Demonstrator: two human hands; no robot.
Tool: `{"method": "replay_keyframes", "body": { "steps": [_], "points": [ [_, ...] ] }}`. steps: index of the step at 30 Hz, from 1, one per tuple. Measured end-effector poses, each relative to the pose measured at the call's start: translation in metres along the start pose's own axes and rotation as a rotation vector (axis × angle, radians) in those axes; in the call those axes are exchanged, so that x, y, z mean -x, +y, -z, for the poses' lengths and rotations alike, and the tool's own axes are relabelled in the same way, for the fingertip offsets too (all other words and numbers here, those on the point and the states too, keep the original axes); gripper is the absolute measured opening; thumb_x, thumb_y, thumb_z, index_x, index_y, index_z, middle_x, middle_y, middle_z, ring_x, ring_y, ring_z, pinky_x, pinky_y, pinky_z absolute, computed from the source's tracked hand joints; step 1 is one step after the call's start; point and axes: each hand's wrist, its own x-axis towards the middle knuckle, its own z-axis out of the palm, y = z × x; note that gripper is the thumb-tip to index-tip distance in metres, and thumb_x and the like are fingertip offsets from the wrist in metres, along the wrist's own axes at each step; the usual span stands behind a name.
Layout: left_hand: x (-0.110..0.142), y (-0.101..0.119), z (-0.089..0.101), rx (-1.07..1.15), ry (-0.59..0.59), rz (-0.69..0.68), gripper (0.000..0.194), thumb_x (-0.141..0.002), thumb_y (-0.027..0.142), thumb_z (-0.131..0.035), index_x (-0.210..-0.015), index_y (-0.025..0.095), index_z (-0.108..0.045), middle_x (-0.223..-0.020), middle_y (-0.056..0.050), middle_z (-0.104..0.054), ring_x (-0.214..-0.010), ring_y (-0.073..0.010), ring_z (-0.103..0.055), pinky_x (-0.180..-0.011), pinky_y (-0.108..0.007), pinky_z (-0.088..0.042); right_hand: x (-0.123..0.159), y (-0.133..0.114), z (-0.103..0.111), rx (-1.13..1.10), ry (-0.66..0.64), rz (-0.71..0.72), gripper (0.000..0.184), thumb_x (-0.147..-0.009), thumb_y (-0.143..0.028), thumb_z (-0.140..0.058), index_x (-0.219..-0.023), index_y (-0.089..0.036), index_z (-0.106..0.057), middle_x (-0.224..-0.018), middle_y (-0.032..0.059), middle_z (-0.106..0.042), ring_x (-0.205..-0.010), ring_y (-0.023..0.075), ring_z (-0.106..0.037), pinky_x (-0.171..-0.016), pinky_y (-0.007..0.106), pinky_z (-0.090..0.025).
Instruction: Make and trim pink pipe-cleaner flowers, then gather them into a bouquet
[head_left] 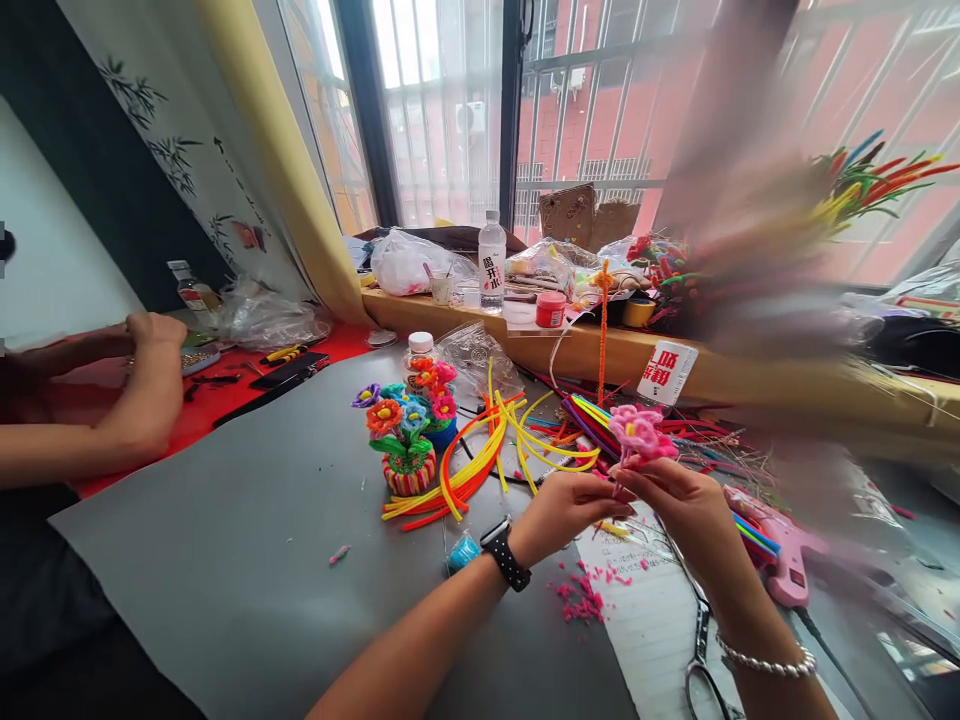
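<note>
A pink fuzzy pipe-cleaner flower (636,430) with a pale yellow centre stands upright above the table. My left hand (562,515) pinches its short stem from the left, and my right hand (679,495) grips just under the petals. Behind my hands lie loose yellow and orange pipe cleaners (480,470). Left of those, a small striped pot (409,475) bears several fuzzy flowers. Pink fluff clippings (581,597) are scattered below my hands. Scissors (701,655) lie by my right forearm, near a pink glue gun (787,565).
A water bottle (492,265) and a red-lidded jar (550,310) stand on the wooden sill (420,312). At left, another person's arm (154,385) rests over the red cloth (349,345). Something large and blurred, with colourful pipe cleaners (885,185), fills the right side.
</note>
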Motion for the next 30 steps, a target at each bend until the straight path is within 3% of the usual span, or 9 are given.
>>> {"method": "replay_keyframes", "body": {
  "steps": [8, 13, 17, 22, 26, 30],
  "points": [
    [-0.002, 0.008, 0.013, 0.037, 0.134, 0.04, 0.02, -0.059, 0.032, -0.066, -0.067, 0.014, -0.067, -0.066, -0.005, -0.066, -0.067, -0.0171, -0.062, -0.066, -0.027, -0.048, 0.001, 0.0, -0.001, -0.05, -0.075, -0.019, 0.026, -0.064, -0.038, -0.066, -0.077, -0.016, -0.067, -0.079, 0.0074, -0.069, -0.076, 0.0224, -0.063, -0.069, 0.033, -0.051],
    [-0.002, 0.026, 0.039, 0.054, 0.365, -0.017, 0.019, -0.056, 0.029, -0.07, -0.063, 0.013, -0.064, -0.065, -0.004, -0.065, -0.064, -0.0137, -0.059, -0.067, -0.026, -0.046, -0.004, 0.004, 0.012, 0.031, -0.08, -0.017, 0.039, -0.064, -0.039, -0.066, -0.096, -0.016, -0.061, -0.091, 0.0099, -0.067, -0.084, 0.0231, -0.062, -0.073, 0.034, -0.051],
    [-0.002, 0.032, 0.062, 0.195, 0.515, -0.069, 0.02, -0.053, 0.026, -0.072, -0.059, 0.013, -0.058, -0.066, -0.001, -0.064, -0.064, -0.0109, -0.058, -0.069, -0.026, -0.044, -0.01, 0.014, 0.03, 0.295, -0.026, -0.024, 0.035, -0.066, -0.043, -0.06, -0.088, -0.017, -0.063, -0.089, 0.0092, -0.067, -0.08, 0.0233, -0.062, -0.07, 0.033, -0.05],
    [-0.001, 0.032, 0.071, 0.159, 0.58, -0.096, 0.019, -0.052, 0.024, -0.073, -0.058, 0.013, -0.06, -0.06, 0.002, -0.06, -0.059, -0.0072, -0.053, -0.065, -0.021, -0.042, -0.016, 0.042, 0.064, 0.969, 0.166, 0.001, 0.028, -0.069, -0.037, -0.05, -0.084, -0.02, -0.066, -0.088, 0.007, -0.066, -0.077, 0.026, -0.061, -0.069, 0.037, -0.045],
    [-0.001, 0.031, 0.07, 0.152, 0.569, -0.095, 0.016, -0.055, 0.026, -0.072, -0.063, 0.013, -0.065, -0.061, 0.0, -0.063, -0.063, -0.009, -0.056, -0.067, -0.022, -0.043, -0.018, 0.07, 0.087, 1.056, 0.173, -0.031, 0.027, -0.067, -0.033, -0.05, -0.081, -0.019, -0.068, -0.087, 0.0099, -0.066, -0.077, 0.0281, -0.06, -0.066, 0.038, -0.044],
    [-0.005, 0.026, 0.064, 0.116, 0.546, -0.07, 0.021, -0.059, 0.03, -0.068, -0.071, 0.013, -0.067, -0.067, -0.005, -0.066, -0.066, -0.0131, -0.059, -0.072, -0.027, -0.046, -0.02, 0.089, 0.091, 1.1, 0.148, -0.046, 0.028, -0.062, -0.033, -0.054, -0.082, -0.017, -0.067, -0.083, 0.0114, -0.067, -0.074, 0.0291, -0.06, -0.064, 0.038, -0.044]
  ]
}}
